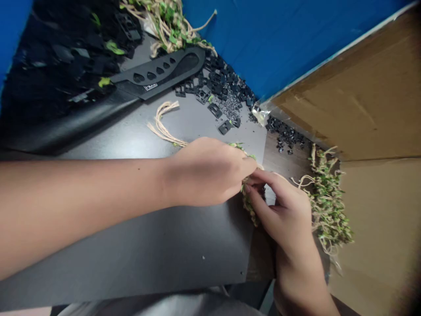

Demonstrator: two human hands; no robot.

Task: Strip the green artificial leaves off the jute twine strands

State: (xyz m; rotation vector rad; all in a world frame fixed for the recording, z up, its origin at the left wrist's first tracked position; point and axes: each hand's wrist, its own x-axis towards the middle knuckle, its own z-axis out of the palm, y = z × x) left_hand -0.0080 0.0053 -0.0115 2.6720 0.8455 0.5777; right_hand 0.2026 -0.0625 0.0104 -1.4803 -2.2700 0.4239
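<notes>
- Grey table (184, 245), blue panel (250, 44) behind, cardboard (371, 105) at right.
- Left hand (210, 171) covers the middle of the leafy twine (251, 208); its fingertips are mostly hidden, so exact finger placement can't be told.
- Both forearms cut off by the frame; clips (215, 109) at upper left blur into a dark heap.
- Twine's long axis: upper left to lower right, then bending down toward the near table edge; frayed ends (161, 125) curl at upper left.
- Twine lies under the left hand, comes out at its fingertips and drops just left of the right hand (286, 206).
- Left hand: back up, fingers curled closed on the twine.
- Right hand: thumb and forefinger pinching the twine (other fingers partly hidden).
- Leafy bundle (330, 202) right of the right hand, apart from it.
</notes>
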